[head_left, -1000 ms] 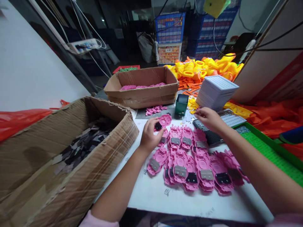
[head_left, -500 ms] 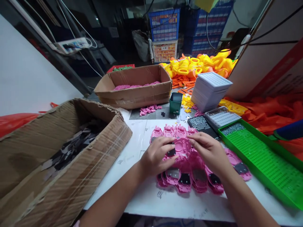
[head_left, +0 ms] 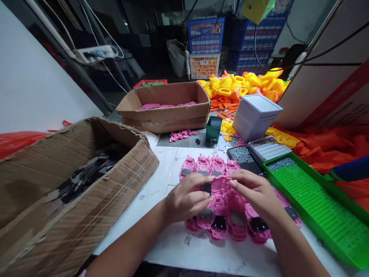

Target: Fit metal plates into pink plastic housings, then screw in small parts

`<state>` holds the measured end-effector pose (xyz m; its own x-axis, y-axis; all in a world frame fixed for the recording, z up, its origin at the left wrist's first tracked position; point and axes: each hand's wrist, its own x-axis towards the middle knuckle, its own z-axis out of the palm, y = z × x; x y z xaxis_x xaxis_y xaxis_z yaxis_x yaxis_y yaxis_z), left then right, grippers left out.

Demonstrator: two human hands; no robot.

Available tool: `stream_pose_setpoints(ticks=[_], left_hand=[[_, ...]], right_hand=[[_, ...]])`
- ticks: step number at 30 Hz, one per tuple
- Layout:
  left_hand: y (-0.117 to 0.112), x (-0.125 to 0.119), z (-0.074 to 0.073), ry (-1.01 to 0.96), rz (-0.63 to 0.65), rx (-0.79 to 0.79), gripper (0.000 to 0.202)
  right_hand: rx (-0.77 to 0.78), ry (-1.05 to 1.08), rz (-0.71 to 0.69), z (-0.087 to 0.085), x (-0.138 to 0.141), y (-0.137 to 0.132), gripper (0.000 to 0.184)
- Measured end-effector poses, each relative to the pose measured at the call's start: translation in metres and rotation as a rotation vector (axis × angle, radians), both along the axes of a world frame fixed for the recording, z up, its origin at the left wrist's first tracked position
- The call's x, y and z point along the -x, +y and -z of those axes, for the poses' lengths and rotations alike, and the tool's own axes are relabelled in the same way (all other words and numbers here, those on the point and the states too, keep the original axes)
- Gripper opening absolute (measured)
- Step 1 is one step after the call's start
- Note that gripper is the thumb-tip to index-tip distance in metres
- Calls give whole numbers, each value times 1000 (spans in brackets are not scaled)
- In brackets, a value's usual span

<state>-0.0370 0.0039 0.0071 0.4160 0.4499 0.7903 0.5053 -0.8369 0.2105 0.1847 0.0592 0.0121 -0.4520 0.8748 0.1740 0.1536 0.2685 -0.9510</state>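
Observation:
A pink plastic shell (head_left: 221,184) with a round moulded recess is held between my two hands, above other shells. My left hand (head_left: 186,197) grips its left side, beside a black plate (head_left: 206,187) fitted on it. Thumb and forefinger of my right hand (head_left: 255,189) are pinched together at its upper right edge; any small part between them is too small to make out. Beneath and nearer me lie several stacked pink shells (head_left: 218,233), fitted with black or grey plates. Another row of pink shells (head_left: 203,163) lies just beyond my hands.
At left stands a cardboard box (head_left: 115,192) of dark plates. Farther back are a box (head_left: 167,121) of pink parts and a green cup (head_left: 213,132). To the right are a black tray (head_left: 245,159) of small metal pieces, stacked white trays (head_left: 253,119) and a green tray (head_left: 314,207).
The held shell has tilted, so its face looks more foreshortened. My left fingers have drawn closer along its left side. The whole view has shifted slightly.

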Motion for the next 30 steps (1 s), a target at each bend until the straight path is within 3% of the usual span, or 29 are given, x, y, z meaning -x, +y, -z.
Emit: stream_pose_setpoints(ticks=[7,14,24,30], left_hand=[[-1,-2,-2,-14,5,-1,32],[-4,-6,0,-49,-28,-8,33],[-5,-10,4,-90,-26,-2,33],[-5,-7,6,-123,-2,80,42]], right_hand=[[-136,-105,-50,-2,-2,2,20],[-426,-196,24,7,6,-1,18],[-331,-293,17,20,11,0,26],[-424,-310,-3,24,6,4,27]])
